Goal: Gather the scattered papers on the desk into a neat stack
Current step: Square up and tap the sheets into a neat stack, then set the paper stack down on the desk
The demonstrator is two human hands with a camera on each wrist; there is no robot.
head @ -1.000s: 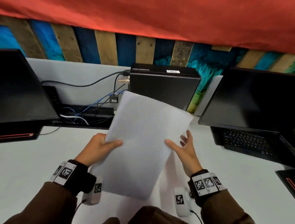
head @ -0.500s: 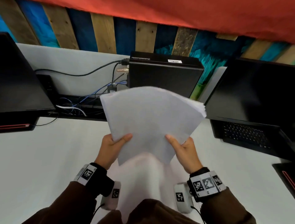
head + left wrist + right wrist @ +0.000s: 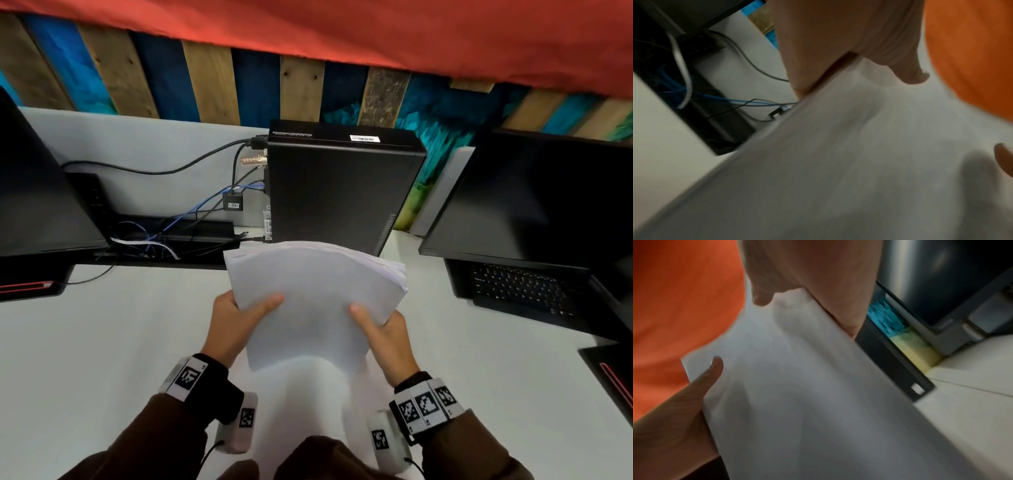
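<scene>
A stack of white papers (image 3: 315, 294) is held up above the white desk (image 3: 102, 342), bowed and slightly fanned at its far right corner. My left hand (image 3: 239, 318) grips its left edge, thumb on top. My right hand (image 3: 380, 329) grips the right edge, thumb on top too. In the left wrist view the blurred papers (image 3: 838, 162) fill the lower frame under my thumb (image 3: 908, 71). The right wrist view shows the papers (image 3: 807, 394) pinched between thumb and fingers (image 3: 838, 308). The sheets' lower edge looks blurred near my body.
A black computer tower (image 3: 342, 185) stands just behind the papers. A dark monitor (image 3: 37, 192) is at the left, and a laptop (image 3: 534, 240) with keyboard at the right. Cables and a black tray (image 3: 171, 236) lie at the back left.
The right hand closed onto the papers' right edge. Both hands squared the skewed sheets together and brought the stack lower and nearer to me.
</scene>
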